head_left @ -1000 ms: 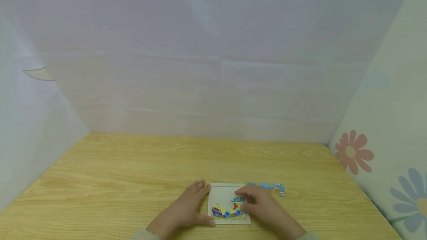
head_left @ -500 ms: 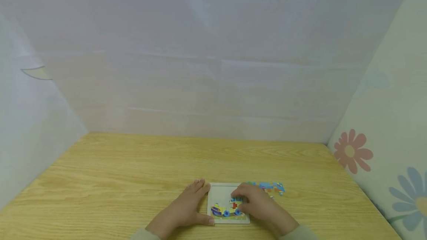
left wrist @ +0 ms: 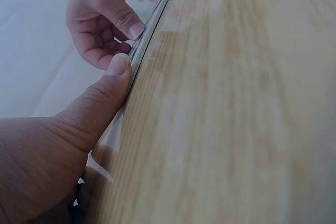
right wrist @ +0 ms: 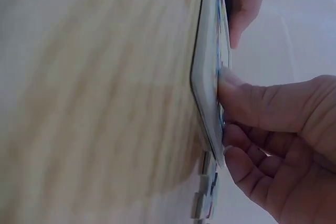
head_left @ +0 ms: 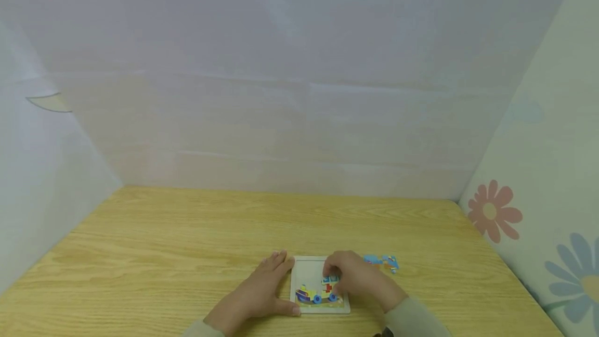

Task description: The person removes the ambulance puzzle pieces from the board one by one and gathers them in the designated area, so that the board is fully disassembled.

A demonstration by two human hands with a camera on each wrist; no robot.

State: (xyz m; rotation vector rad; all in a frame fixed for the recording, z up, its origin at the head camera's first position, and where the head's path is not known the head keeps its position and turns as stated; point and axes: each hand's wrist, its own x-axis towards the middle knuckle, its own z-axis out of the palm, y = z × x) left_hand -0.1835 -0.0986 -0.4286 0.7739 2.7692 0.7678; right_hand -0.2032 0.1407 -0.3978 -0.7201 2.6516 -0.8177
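Note:
A square jigsaw puzzle board (head_left: 306, 272) with a pale raised rim lies on the table. Its lower part carries joined pieces that picture a yellow vehicle (head_left: 318, 299) with blue wheels and a red cross. My left hand (head_left: 262, 287) spreads along the board's left side, thumb on the near corner and straight fingers by the far one. Over the right side, my right hand (head_left: 357, 274) bends its thumb and index finger around a blue-and-yellow puzzle piece (head_left: 331, 279). In the right wrist view the thumb (right wrist: 247, 98) presses on the board face; the palm side hides the other fingers' contact.
Several loose blue and orange puzzle pieces (head_left: 382, 261) lie just beyond the right hand, partly covered by it. The wood-grain table (head_left: 210, 222) meets a pale back wall (head_left: 299, 134) and side walls, the right one printed with flowers (head_left: 491, 212).
My right hand has shifted slightly left and away from me over the board, its fingertips coming around the blue-windowed piece. It now covers more loose pieces. The left hand stays put.

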